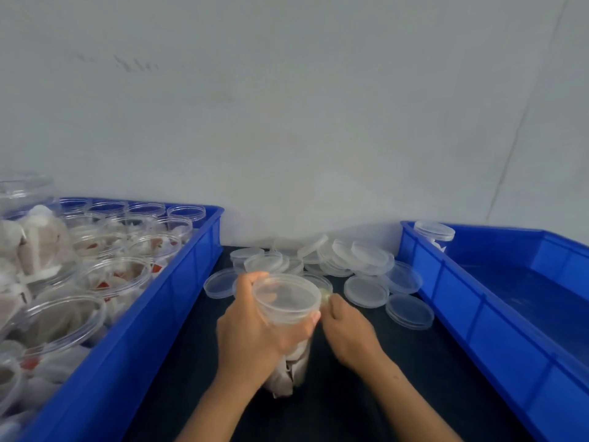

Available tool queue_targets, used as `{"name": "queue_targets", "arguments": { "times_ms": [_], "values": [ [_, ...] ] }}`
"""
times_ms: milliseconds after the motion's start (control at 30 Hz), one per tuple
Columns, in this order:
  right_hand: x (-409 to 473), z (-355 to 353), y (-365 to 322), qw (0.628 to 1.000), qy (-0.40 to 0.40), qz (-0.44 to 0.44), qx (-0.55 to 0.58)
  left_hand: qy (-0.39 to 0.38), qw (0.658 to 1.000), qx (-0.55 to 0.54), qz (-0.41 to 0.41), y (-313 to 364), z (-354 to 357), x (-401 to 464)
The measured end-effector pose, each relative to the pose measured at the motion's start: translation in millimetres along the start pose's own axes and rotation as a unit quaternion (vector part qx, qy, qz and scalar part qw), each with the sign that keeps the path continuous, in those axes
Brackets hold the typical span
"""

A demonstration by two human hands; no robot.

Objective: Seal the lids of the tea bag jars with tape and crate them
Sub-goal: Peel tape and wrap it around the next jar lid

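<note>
A clear plastic jar (291, 352) filled with tea bags stands on the dark table between two blue crates, its clear lid (287, 296) on top. My left hand (255, 330) grips the jar around its upper wall just under the lid. My right hand (345, 327) is right of the lid rim, its fingers pinching a small pale piece, seemingly tape (325, 294), at the lid's edge. The tape roll is not in sight.
The left blue crate (153, 317) holds several open jars of tea bags. In the right blue crate (497, 298) stands one lidded jar (435, 232) at its far corner. Several loose clear lids (366, 290) lie heaped on the table behind the jar, near the wall.
</note>
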State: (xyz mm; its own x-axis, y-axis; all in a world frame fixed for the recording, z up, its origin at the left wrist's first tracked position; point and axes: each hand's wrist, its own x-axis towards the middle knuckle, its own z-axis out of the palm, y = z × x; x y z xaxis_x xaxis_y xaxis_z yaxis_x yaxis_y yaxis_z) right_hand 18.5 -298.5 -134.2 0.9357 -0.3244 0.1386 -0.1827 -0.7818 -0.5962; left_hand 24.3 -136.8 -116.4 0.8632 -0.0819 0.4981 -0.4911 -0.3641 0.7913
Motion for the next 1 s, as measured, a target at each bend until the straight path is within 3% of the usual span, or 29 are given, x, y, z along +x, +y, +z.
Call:
{"name": "queue_targets", "arguments": {
  "times_ms": [167, 267, 400, 533, 600, 667, 700, 733, 800, 900, 1000],
  "values": [
    [-1, 3, -1, 0.997, 0.076, -0.021, -0.001, 0.010, 0.998, -0.039, -0.049, -11, -1, 9],
    [-5, 9, -1, 0.993, 0.076, -0.029, -0.082, 0.007, 0.996, -0.055, -0.067, -16, 1, 10],
    [-10, 28, 3, 0.977, 0.132, -0.110, -0.127, 0.010, 0.995, -0.061, -0.077, -19, 3, 10],
    [-8, 41, 7, 0.954, 0.036, -0.137, -0.263, 0.007, 0.995, -0.057, -0.079, -19, 4, 11],
    [-7, 43, 8, 0.953, 0.004, -0.131, -0.275, 0.003, 0.995, -0.059, -0.077, -19, 4, 12],
    [-9, 37, 8, 0.979, 0.019, -0.136, -0.152, -0.008, 0.993, -0.080, -0.086, -19, 2, 13],
    [-11, 31, 7, 0.992, 0.029, -0.122, -0.029, -0.018, 0.991, -0.098, -0.092, -20, 1, 14],
    [-14, 23, 5, 0.988, 0.017, -0.102, 0.117, -0.031, 0.988, -0.118, -0.098, -19, 1, 15],
    [-20, 3, -2, 0.933, -0.042, -0.096, 0.343, -0.064, 0.981, -0.152, -0.106, -15, 1, 16],
    [-28, -21, -14, 0.880, -0.138, -0.121, 0.438, -0.099, 0.969, -0.196, -0.113, -5, 8, 18],
    [-27, -40, -20, 0.860, -0.126, -0.132, 0.476, -0.095, 0.961, -0.233, -0.113, 13, 17, 20]
  ]
}}
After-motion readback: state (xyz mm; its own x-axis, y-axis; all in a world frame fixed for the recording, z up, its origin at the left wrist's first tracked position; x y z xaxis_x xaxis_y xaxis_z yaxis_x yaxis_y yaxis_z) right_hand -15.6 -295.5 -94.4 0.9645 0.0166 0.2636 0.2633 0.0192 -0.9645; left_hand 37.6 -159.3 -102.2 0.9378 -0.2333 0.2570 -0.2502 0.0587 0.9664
